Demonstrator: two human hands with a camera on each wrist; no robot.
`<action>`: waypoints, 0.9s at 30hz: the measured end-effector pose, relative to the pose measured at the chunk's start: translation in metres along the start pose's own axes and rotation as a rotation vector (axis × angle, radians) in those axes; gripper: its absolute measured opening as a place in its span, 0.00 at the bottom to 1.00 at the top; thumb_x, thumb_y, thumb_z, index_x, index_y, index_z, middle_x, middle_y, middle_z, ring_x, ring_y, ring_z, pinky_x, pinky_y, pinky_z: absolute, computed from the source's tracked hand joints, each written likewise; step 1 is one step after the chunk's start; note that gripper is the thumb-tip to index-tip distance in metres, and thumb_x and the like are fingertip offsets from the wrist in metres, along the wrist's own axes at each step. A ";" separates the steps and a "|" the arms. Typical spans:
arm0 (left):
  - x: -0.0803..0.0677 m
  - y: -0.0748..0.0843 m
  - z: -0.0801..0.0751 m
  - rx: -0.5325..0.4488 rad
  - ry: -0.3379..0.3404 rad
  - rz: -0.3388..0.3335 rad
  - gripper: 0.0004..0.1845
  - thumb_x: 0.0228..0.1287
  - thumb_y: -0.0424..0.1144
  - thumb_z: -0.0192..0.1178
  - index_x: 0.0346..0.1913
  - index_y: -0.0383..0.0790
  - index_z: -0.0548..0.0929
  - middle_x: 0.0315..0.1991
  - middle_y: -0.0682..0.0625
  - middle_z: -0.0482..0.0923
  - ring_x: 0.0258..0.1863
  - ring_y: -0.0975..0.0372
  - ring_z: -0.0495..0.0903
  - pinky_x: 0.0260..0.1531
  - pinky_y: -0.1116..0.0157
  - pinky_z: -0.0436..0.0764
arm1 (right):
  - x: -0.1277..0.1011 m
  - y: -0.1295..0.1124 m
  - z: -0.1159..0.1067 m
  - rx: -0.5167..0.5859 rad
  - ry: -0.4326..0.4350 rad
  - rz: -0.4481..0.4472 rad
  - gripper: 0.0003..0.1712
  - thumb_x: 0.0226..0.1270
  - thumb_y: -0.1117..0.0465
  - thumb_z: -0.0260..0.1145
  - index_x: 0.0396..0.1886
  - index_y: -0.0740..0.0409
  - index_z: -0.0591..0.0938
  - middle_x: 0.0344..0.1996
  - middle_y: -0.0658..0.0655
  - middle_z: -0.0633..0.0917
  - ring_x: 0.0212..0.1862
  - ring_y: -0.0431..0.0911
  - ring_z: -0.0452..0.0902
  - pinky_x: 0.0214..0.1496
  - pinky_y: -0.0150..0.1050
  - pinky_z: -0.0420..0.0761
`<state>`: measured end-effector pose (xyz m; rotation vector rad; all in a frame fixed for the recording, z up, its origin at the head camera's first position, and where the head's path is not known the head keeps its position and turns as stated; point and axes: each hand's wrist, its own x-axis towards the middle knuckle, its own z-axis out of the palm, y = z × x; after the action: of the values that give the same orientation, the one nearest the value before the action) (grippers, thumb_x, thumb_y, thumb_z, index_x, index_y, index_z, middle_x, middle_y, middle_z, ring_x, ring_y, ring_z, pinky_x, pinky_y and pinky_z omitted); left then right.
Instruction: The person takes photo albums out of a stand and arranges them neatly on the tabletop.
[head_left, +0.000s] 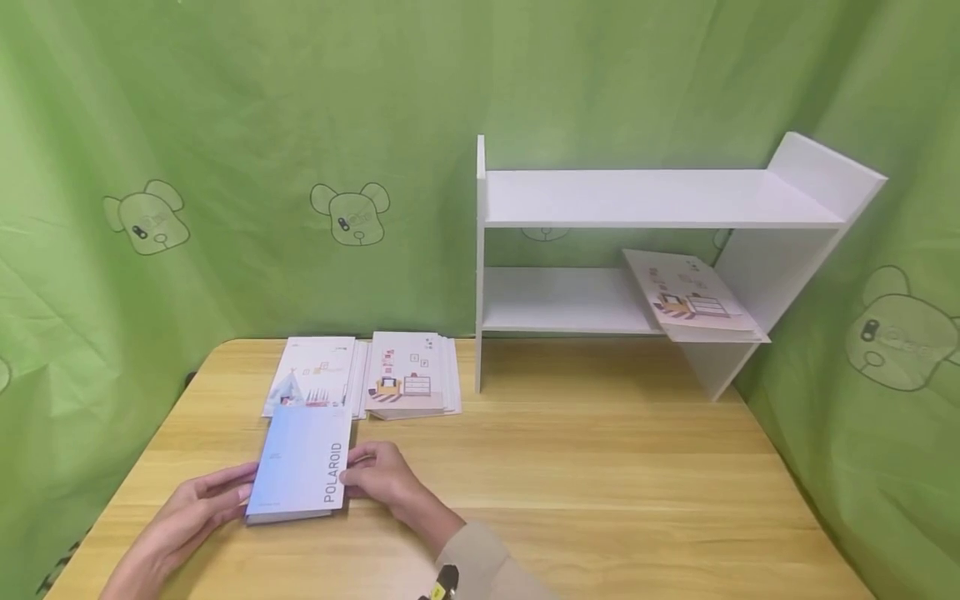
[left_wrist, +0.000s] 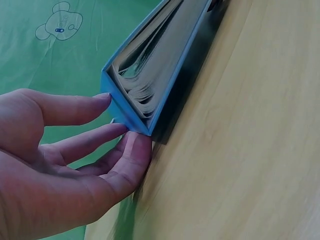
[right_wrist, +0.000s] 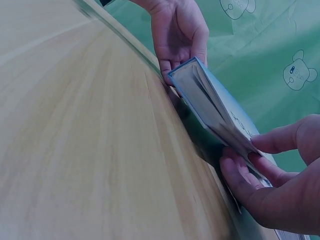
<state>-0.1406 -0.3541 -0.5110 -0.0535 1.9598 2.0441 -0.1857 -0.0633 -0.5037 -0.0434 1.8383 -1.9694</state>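
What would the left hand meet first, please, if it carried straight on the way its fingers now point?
The left hand already has its fingertips against the blue Polaroid book, so that book comes first, with the right hand probably beyond it.

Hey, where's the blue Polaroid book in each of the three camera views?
Head: blue Polaroid book low left on the table, between both hands.
Left wrist: top centre, page edges showing, fingertips at its corner.
Right wrist: centre right, held at both ends.
Shared landmark: the wooden table.
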 end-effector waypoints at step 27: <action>-0.009 0.009 0.011 0.239 0.067 -0.135 0.34 0.76 0.35 0.57 0.74 0.18 0.57 0.72 0.26 0.62 0.51 0.76 0.79 0.55 0.74 0.80 | -0.001 -0.004 -0.001 -0.078 0.022 0.026 0.13 0.57 0.78 0.70 0.43 0.70 0.84 0.31 0.58 0.88 0.36 0.49 0.88 0.41 0.38 0.90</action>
<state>-0.1319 -0.3455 -0.4996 -0.1975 2.1638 1.7337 -0.1863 -0.0616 -0.4999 -0.0214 1.9196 -1.8872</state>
